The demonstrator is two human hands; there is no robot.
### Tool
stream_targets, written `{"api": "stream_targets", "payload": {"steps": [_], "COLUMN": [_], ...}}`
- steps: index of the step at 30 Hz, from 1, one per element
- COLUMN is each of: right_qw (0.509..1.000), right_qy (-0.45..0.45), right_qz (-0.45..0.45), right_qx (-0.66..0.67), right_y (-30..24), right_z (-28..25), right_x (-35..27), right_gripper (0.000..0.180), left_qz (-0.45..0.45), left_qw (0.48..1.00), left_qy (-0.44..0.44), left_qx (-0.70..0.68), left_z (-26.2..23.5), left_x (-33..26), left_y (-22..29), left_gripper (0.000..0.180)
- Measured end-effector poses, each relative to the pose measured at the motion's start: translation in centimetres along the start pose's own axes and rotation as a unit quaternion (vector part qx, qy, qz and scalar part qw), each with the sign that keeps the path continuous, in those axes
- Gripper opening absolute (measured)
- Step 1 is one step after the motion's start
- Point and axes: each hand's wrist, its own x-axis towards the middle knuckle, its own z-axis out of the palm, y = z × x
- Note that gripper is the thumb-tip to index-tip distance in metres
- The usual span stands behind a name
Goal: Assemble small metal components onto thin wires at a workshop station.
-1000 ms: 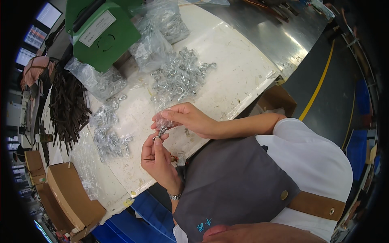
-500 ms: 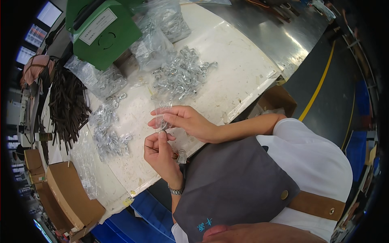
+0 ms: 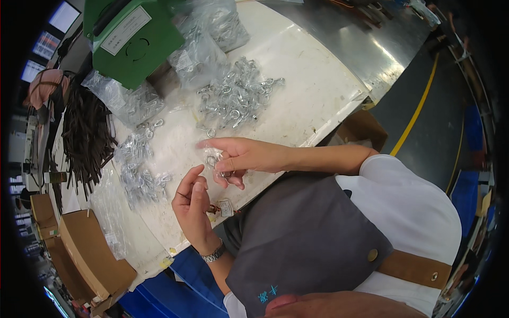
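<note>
My right hand (image 3: 236, 160) is over the near part of the white worktable (image 3: 297, 69), its thumb and fingers pinching a silver metal snap hook (image 3: 211, 160). Clear film seems to wrap the hook. Just below and left, my left hand (image 3: 191, 204) has thumb and forefinger raised and apart, with nothing visible between them. By its palm is a small pale tag with brown bits (image 3: 225, 207); how it is attached I cannot tell. Beyond my right hand lies a heap of loose silver snap hooks (image 3: 233, 98). Bagged hooks (image 3: 139, 169) lie in another heap to the left.
A green machine (image 3: 138, 47) stands at the back left beside clear bags of hardware (image 3: 199, 58). Dark brown straps (image 3: 85, 138) hang at the left, above an open cardboard box (image 3: 93, 249). Far left, a person in pink (image 3: 47, 87) bends forward. Another carton (image 3: 366, 130) is under the table's right edge.
My hands have come apart. The left moved left and slightly down, its thumb and forefinger spreading; the right turned, moved slightly right, and keeps the snap hook.
</note>
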Motion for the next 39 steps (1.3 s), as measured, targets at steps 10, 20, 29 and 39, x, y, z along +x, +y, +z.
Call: {"api": "stream_targets", "payload": {"steps": [10,20,29,39], "right_qw": [0.988,0.918,0.938,0.925], "right_qy": [-0.005,0.050,-0.027,0.038], "right_qz": [0.071,-0.026,0.058,-0.056], "right_qx": [-0.136,-0.393,-0.342,-0.373], "right_y": [0.2,0.2,-1.3,1.6], "right_z": [0.0,0.4,-0.1,-0.1], "right_x": [-0.4,-0.8,-1.8,-1.4], "right_gripper": [0.038,0.025,0.027,0.026], "left_qz": [0.025,-0.026,-0.087,-0.064], "left_qw": [0.994,0.999,0.994,0.986], "left_qy": [0.050,-0.042,-0.027,-0.085], "left_qx": [0.089,0.007,0.055,0.129], "left_z": [2.4,1.1,-1.5,2.7], "left_x": [-0.4,0.0,-0.6,-1.7], "left_y": [-1.5,-0.2,-1.2,-1.1], "left_gripper": [0.009,0.032,0.035,0.039]}}
